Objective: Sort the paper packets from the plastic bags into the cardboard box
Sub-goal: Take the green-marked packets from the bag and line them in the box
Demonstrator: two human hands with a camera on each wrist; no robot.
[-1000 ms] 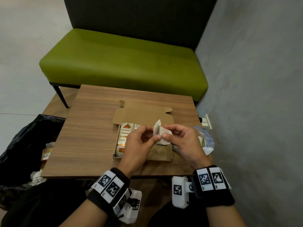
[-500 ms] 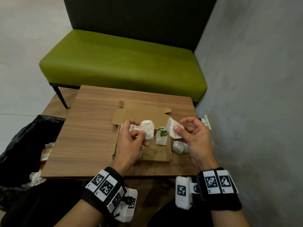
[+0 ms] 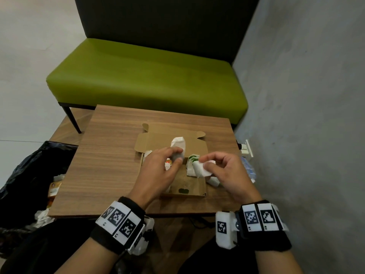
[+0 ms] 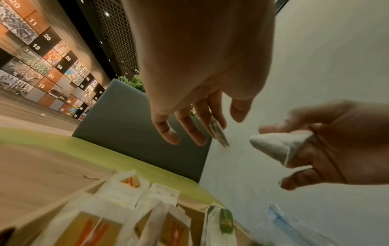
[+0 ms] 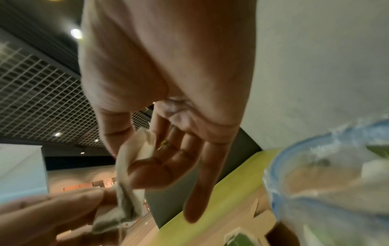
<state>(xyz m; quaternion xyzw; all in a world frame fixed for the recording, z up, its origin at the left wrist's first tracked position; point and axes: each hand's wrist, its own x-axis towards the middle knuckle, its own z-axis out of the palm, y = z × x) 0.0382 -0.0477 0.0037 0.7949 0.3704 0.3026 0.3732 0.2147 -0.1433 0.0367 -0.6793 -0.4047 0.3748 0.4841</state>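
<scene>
The table point(image 3: 110, 155) carries the cardboard box point(image 3: 194, 189) near its front right corner, lid flap folded back toward the table's far edge. A plastic bag point(image 3: 249, 171) with a blue strip lies at the table's right edge, just beside the box.

Inside the box, packets with orange print point(image 4: 92, 228) stand in rows along the left wall, and ones with green print point(image 3: 192, 161) stand near the middle; the right part shows bare cardboard. They are small, white and soft-looking.

The left hand point(image 3: 158, 171) pinches one paper packet point(image 3: 178, 144) by its lower end above the box. The right hand point(image 3: 227, 171) grips a second packet point(image 3: 200, 169) between thumb and fingers, over the box's right side.

Likely risks: either light packet could slip from so slight a pinch and land among the wrong row, or a lowering hand could knock the standing rows over. The right wrist may also brush the bag off the table's right edge.
</scene>
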